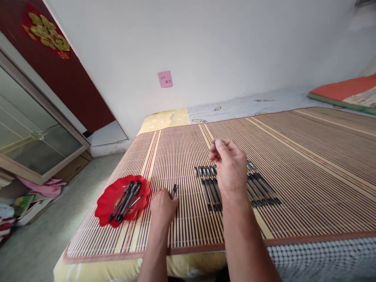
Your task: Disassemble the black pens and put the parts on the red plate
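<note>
My left hand [163, 206] rests low over the mat, its fingers closed around a black pen [174, 190]; only the end with the clip shows past the fingertips. Raised above the row of pens, my right hand [231, 166] is closed, thumb pressed to the fingers, and anything inside it is hidden. Behind it, several black pens [209, 188] lie side by side, partly covered by my right hand and forearm. A short dark piece [196, 171], perhaps a cap, lies at the row's left end. Left of my left hand, a red scalloped plate [101, 211] holds several pens [126, 201] and a thin white stick [137, 200].
The striped bamboo mat [182, 149] covers a bed against a white wall. A pink note [165, 79] is stuck on the wall. Folded orange bedding [340, 88] lies at the far right. Beyond the bed's left edge are the floor [100, 188] and a glass-panelled door [32, 117].
</note>
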The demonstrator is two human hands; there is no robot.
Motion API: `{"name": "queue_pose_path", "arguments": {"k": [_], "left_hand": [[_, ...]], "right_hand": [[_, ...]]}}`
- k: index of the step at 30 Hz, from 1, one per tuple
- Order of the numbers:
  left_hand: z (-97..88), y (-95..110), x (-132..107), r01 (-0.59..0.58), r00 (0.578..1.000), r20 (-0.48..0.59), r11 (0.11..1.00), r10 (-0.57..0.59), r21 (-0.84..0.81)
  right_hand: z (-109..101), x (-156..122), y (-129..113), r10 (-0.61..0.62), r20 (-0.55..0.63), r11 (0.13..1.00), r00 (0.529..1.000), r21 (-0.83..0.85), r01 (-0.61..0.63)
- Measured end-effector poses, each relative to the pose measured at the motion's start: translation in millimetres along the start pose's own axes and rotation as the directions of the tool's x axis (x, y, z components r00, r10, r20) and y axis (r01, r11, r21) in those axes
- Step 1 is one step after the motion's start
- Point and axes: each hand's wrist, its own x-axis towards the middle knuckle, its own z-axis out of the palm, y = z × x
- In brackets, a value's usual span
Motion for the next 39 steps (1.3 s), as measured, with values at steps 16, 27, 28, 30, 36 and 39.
{"name": "queue_pose_path", "arguments": {"k": [16,27,28,30,36,39], "left_hand": [[-7.7,0,3,-0.077,0.994,-0.029,0.493,0.104,-0.866],[-31.1,24,-16,-0.121,0.968,-0.108,0.044,0.227,-0.992],[-30.6,25,-17,-0.128,0.968,-0.112,0.055,0.225,-0.990],[-29.9,27,-18,-0.128,0.967,-0.115,0.045,0.227,-0.991],[-31.2,30,-18,-0.024,0.953,-0.061,-0.125,0.296,-0.992],[-32.9,31,-18,0.038,0.954,-0.028,-0.214,0.299,-0.976]], "right_hand": [[4,-3,8,0.168,0.294,0.970,0.941,-0.221,-0.104],[16,-17,18,0.381,0.637,0.896,0.671,-0.434,-0.096],[16,-16,17,0.375,0.640,0.897,0.670,-0.433,-0.089],[14,-15,16,0.365,0.631,0.890,0.684,-0.452,-0.058],[12,-13,14,0.305,0.605,0.895,0.735,-0.446,-0.004],[12,-13,16,0.263,0.613,0.915,0.745,-0.404,0.009]]}}
